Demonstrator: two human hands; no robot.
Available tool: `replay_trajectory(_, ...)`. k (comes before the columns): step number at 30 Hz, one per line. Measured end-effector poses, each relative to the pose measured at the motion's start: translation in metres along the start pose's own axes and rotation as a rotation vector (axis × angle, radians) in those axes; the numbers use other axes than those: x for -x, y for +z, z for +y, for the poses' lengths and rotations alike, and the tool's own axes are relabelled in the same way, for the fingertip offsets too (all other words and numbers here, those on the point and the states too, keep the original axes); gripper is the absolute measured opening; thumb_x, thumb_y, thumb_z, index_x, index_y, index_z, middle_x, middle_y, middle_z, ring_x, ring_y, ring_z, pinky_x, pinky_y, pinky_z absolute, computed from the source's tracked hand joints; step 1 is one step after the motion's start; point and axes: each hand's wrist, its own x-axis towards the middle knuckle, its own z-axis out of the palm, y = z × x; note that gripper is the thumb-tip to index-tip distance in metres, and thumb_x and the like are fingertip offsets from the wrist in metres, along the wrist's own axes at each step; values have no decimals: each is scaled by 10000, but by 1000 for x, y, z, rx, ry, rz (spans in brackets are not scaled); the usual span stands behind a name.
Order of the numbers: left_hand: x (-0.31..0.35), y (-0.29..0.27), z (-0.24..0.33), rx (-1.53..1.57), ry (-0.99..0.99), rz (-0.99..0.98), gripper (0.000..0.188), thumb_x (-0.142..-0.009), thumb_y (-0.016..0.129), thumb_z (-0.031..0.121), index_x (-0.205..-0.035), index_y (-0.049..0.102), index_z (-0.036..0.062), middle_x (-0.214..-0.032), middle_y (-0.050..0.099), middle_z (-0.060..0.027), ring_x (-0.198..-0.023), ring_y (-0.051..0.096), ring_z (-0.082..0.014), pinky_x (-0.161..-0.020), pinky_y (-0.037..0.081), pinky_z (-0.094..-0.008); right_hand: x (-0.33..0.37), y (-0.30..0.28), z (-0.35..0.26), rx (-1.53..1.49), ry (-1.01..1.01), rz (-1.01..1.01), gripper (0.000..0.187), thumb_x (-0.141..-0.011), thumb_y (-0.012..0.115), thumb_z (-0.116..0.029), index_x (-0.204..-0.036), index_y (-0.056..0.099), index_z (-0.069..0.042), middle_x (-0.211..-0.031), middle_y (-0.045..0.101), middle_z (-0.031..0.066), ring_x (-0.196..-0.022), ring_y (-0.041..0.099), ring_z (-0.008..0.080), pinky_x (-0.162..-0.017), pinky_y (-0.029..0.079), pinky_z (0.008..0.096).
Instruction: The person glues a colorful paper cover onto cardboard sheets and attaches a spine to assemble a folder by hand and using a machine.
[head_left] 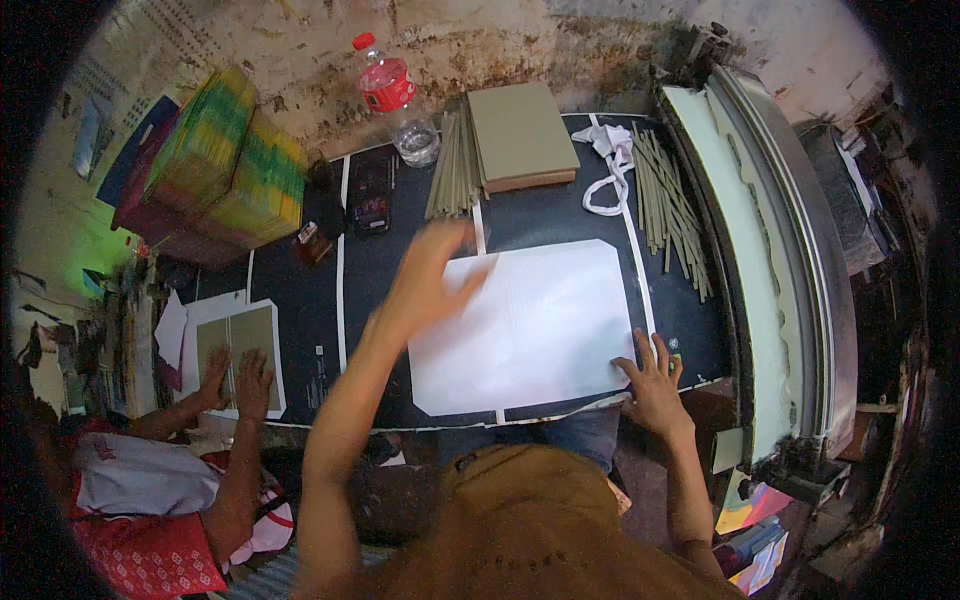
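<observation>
1. Two hands of the wearer lie on one white sheet (535, 325) with clipped corners, flat on the black tabletop (300, 330) in front of the person.
2. Left hand (430, 275): open, fingers spread and blurred, palm down on the sheet's upper left corner, gripping nothing. It seems to be sweeping across the paper to flatten it.
3. Right hand (652, 385): open, fingertips pressed on the sheet's lower right corner near the tabletop edge, apparently pinning it so that it does not slide under the other hand.
4. One stack of grey boards (522, 135) sits beyond the sheet against the wall, within reach, with one bundle of thin grey strips (452, 165) leaning beside it on the left.
5. A second, looser spread of the same strips (672, 205) lies to the right, next to a white cord or rag (608, 160).
6. One clear bottle (397, 100) with a red cap stands by the wall; one dark phone-like thing (371, 195) lies just below it.
7. One pile of yellow-green bundles (228, 160) occupies the far left corner.
8. Another person's two hands (238, 380) press flat on a white sheet bearing two grey panels (238, 335), well apart at the left.
</observation>
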Motion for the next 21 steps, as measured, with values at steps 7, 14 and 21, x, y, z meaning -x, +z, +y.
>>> replay_trajectory(7, -164, 77, -135, -732, 45, -111, 654, -846, 760, 476, -1306, 607, 36, -1292, 636, -209, -1190, 624, -407, -988, 502, -513, 45, -33, -9, -215, 105, 299, 616, -767, 767, -75, -1352, 585, -139, -1596, 358, 168, -1442, 321, 417, -1157, 276, 539)
replay_trajectory(14, -171, 40, -87, -590, 54, -36, 306, -919, 679, 422, -944, 745, 124, -997, 719, -214, -966, 687, -435, -812, 558, -545, -38, -45, 11, -374, -139, 700, 648, -801, 757, -11, -1414, 549, -49, -1491, 518, 201, -1366, 495, 368, -1145, 377, 448)
replay_trajectory(21, -69, -104, 85, -113, 193, -164, 306, -964, 720, 258, -1112, 713, -10, -916, 739, -68, -767, 616, -117, -680, 491, -284, -99, -115, -38, -773, -45, 436, 637, -841, 848, -152, -1393, 568, 0, -1148, 718, 120, -864, 661, 138, -757, 531, 286)
